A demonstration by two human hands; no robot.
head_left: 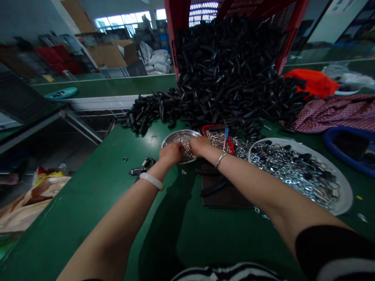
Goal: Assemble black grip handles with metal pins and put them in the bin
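A round metal bowl holds a heap of small metal pieces, too fine to name. At the bowl's left side, my left hand dips in with its fingers curled together. From the right, my right hand reaches over the rim, its fingers also closed and bent down to the pieces. What either hand pinches, if anything, is hidden. Just beyond my right hand stands a red tray of metal pins, with a blue-handled tool in it. A black handle-like part lies left of the bowl.
Black curved parts spill from a red crate at the back. A wide white basin of metal rings and black pieces stands right. Nearer lies a brown board with black parts on it. A small ring lies left.
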